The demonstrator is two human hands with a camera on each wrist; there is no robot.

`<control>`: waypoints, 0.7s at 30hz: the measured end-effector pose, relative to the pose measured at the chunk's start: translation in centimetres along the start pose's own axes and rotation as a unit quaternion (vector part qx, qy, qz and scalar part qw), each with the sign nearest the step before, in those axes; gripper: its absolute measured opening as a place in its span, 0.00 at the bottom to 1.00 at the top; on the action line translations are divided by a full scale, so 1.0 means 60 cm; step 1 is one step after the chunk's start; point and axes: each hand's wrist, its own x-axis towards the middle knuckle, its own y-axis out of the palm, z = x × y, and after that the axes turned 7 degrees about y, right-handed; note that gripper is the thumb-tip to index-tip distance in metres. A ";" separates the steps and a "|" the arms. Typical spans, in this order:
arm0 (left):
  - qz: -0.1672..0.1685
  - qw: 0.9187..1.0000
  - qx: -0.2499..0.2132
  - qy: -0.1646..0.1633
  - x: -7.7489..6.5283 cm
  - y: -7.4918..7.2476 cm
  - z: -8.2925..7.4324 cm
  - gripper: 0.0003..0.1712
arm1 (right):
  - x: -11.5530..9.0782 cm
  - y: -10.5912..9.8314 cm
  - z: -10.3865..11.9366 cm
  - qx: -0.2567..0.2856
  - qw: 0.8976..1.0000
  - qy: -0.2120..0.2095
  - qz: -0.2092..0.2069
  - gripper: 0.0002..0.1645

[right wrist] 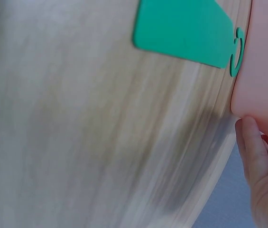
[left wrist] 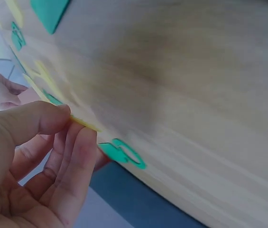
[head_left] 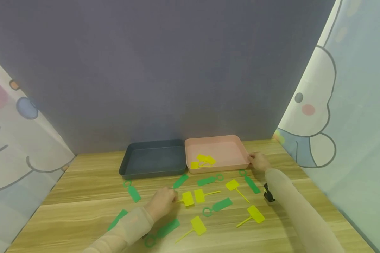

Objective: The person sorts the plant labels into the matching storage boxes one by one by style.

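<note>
My left hand (head_left: 163,203) pinches the thin stem of a yellow T-shaped plant label (head_left: 188,199) between thumb and fingers, low over the table. In the left wrist view its edge, a yellow strip (left wrist: 85,124), shows at the fingertips. At the right front corner of the pink tray (head_left: 244,163) is my right hand (head_left: 259,162), holding the rim with thumb and fingers. Several yellow labels (head_left: 210,160) lie inside that tray. Close beside the left hand are another yellow label (head_left: 199,195) and a green label with a ring (head_left: 168,229).
A dark blue tray (head_left: 152,174) stands left of the pink one. Several more green ring labels (head_left: 221,204) and yellow labels (head_left: 255,214) are scattered over the wooden table (head_left: 66,207). A small black object (head_left: 268,194) sits by the right forearm. A grey panel (head_left: 164,70) rises behind.
</note>
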 end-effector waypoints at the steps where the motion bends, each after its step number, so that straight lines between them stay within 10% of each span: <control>1: -0.002 1.000 -0.003 0.003 0.002 -0.001 -0.001 0.24 | 0.001 0.000 0.000 0.004 1.000 0.004 0.001 0.21; 10: 0.005 0.999 -0.031 -0.013 0.045 -0.009 -0.013 0.28 | 0.014 -0.003 -0.019 0.026 0.999 -0.018 0.003 0.23; 21: -0.025 0.999 0.030 0.010 0.134 -0.039 -0.020 0.05 | 0.006 0.004 -0.004 0.008 1.000 -0.001 -0.002 0.21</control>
